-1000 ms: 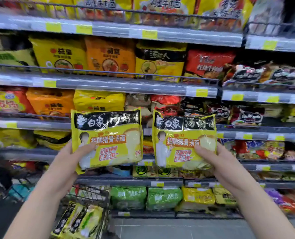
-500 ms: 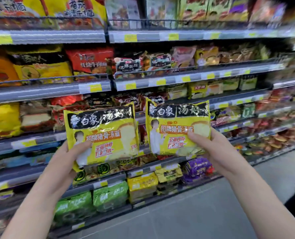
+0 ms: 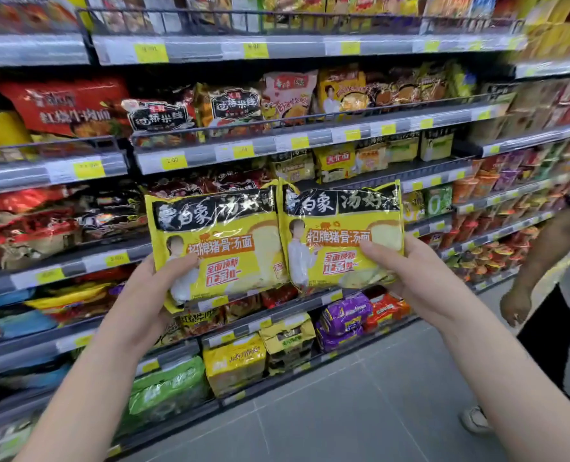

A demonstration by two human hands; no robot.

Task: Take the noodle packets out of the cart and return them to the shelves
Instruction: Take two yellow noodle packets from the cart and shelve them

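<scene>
Shelves point(image 3: 277, 146) stocked with bagged noodles fill the view from 9 to 2 o'clock, and two yellow packets are held up before them, side by side, at the centre. The left noodle packet point(image 3: 223, 241) is gripped at its 7 o'clock corner by the left hand point(image 3: 143, 295), with the thumb laid across the front and the fingers hidden behind. The right noodle packet point(image 3: 340, 228) is pinched likewise at its 4 o'clock corner by the right hand point(image 3: 413, 285). Both printed faces are turned to the camera, black banners pointing to 12 o'clock. Each long axis runs roughly from 9 to 3 o'clock, the left one tipped slightly anticlockwise. The inner edges meet or overlap. A second person point(image 3: 550, 241) is seen at 3 o'clock, standing on the grey floor point(image 3: 343, 411).
</scene>
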